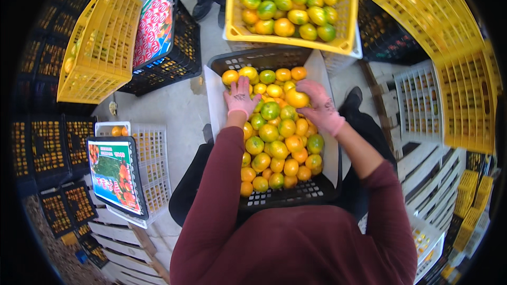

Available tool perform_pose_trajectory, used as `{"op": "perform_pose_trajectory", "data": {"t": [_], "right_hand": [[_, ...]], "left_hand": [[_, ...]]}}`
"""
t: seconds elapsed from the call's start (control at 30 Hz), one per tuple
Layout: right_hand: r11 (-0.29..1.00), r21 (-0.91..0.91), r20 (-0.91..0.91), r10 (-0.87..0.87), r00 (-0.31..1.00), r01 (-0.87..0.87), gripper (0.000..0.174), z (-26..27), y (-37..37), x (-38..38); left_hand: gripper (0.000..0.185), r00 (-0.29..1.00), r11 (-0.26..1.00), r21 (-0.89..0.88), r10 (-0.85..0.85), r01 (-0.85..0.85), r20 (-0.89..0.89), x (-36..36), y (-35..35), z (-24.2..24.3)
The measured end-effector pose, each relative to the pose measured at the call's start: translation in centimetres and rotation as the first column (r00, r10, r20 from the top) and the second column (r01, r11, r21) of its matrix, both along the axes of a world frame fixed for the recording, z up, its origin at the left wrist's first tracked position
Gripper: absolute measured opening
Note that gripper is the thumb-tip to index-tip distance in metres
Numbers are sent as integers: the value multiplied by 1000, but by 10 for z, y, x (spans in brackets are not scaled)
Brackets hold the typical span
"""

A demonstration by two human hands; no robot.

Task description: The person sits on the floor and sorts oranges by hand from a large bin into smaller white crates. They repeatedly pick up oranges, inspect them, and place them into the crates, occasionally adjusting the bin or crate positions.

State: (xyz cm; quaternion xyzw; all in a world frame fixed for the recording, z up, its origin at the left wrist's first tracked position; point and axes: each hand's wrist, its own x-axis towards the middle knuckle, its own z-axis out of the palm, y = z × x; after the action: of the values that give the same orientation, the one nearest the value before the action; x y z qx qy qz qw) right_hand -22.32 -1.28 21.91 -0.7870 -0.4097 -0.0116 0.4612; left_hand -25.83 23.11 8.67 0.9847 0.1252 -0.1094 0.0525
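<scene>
A black plastic crate [277,201] lined with white sheets stands between my legs, filled with orange, yellow and greenish mandarins [269,132]. My left hand [241,97], in a pink glove, rests palm down on the fruit at the crate's upper left, fingers apart; whether it grips one is hidden. In my right hand [320,105], gloved the same way, a yellow-orange mandarin [297,97] is held between thumb and fingers at the upper right of the pile. Just beyond, a yellow plastic crate [291,44] of green and yellow mandarins sits on a white crate.
At the left stand a tilted yellow crate [107,47], a black crate [168,63] and a white crate [152,170] with a printed lid beside it. Yellow crates [467,99], a white crate [420,101] and a wooden pallet [427,178] are at the right. Another person's dark shoe [202,9] shows ahead.
</scene>
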Motion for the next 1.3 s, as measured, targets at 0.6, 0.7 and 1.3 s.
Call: {"op": "perform_pose_trajectory", "data": {"t": [0.6,0.7,1.3], "right_hand": [[948,-120,-94,-306,947,294,55,-172,103,70],[860,-335,57,-390,919,385,54,-164,103,71],[884,-437,-397,-354,847,164,72,-123,102,73]], "left_hand": [[68,976,996,67,42,-57,212,-6,-12,-15],[66,989,990,126,50,-68,141,-2,-17,-1],[65,994,995,-2,-104,104,-41,23,-43,5]]}}
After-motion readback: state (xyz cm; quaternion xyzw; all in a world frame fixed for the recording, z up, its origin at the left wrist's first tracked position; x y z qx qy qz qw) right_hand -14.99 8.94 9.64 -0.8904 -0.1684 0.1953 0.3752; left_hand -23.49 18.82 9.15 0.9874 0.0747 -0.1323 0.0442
